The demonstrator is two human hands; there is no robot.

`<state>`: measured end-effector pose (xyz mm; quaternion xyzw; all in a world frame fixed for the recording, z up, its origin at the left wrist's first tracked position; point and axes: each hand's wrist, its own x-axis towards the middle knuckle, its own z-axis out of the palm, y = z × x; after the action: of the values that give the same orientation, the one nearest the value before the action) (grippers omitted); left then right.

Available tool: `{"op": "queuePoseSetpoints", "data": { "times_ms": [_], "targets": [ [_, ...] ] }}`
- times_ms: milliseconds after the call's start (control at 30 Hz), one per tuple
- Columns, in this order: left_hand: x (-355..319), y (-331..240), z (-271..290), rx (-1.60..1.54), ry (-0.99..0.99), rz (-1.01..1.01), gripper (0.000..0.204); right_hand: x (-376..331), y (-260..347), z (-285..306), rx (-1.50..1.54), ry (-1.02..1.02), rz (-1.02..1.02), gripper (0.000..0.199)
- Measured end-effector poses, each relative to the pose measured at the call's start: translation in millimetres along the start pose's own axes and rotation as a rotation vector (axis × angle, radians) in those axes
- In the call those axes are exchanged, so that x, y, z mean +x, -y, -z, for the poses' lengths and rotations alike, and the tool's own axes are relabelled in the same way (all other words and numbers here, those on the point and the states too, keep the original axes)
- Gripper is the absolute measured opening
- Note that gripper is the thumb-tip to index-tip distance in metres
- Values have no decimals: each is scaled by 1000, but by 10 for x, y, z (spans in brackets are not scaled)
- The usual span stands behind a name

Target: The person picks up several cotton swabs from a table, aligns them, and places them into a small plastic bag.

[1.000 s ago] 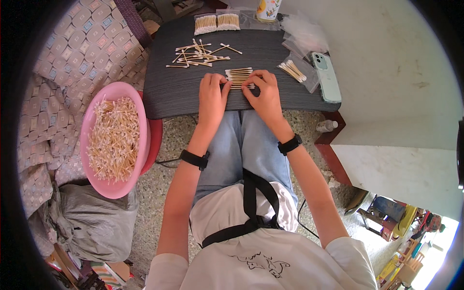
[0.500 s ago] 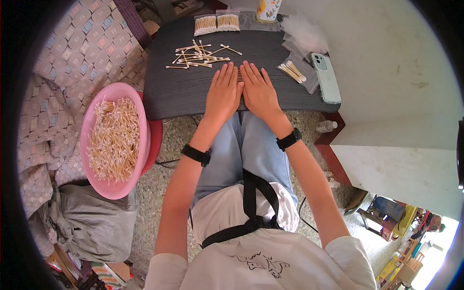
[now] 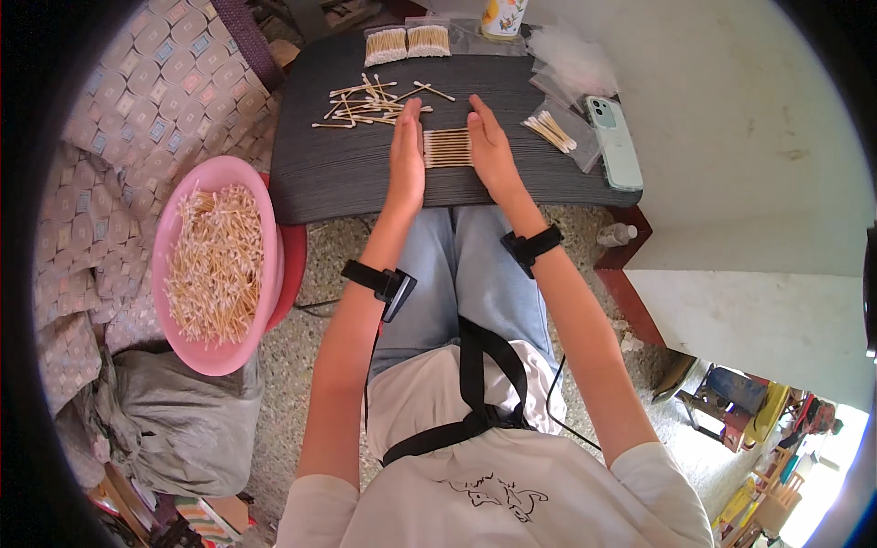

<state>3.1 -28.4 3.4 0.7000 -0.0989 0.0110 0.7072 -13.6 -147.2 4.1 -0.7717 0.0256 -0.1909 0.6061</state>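
A neat row of cotton swabs (image 3: 448,148) lies side by side on the dark tabletop, their tips toward my palms. My left hand (image 3: 407,160) stands on edge at the row's left end, fingers stretched out. At the right end, my right hand (image 3: 492,151) is turned up the same way, fingers straight, palm facing the other hand. Both hands are at the swab tips; neither wraps round them. Just beyond my left fingertips, loose cotton swabs (image 3: 365,108) lie crisscrossed. To the right, a small bundle of swabs (image 3: 550,132) rests on a clear plastic bag (image 3: 585,146).
Two filled swab packs (image 3: 406,43) and a patterned cup (image 3: 502,16) stand at the table's far edge. A phone (image 3: 618,151) lies by the wall, near more clear bags (image 3: 571,59). On the left, a pink basin (image 3: 164,274) holds many swabs.
My hands lay flat and close together over the row. They have moved apart and turned on edge, uncovering the swabs between them.
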Motion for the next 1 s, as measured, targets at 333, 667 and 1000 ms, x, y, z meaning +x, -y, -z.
{"op": "queuePoseSetpoints", "data": {
  "times_ms": [333,667,1000],
  "targets": [
    [-32,40,307,245,149,-234,45,-158,10,343,-257,26,218,40],
    [-252,-111,338,815,261,-563,34,-318,10,465,-535,121,466,30],
    [-261,-118,357,792,216,-625,20,-304,84,441,-573,130,507,20]
  ]
}}
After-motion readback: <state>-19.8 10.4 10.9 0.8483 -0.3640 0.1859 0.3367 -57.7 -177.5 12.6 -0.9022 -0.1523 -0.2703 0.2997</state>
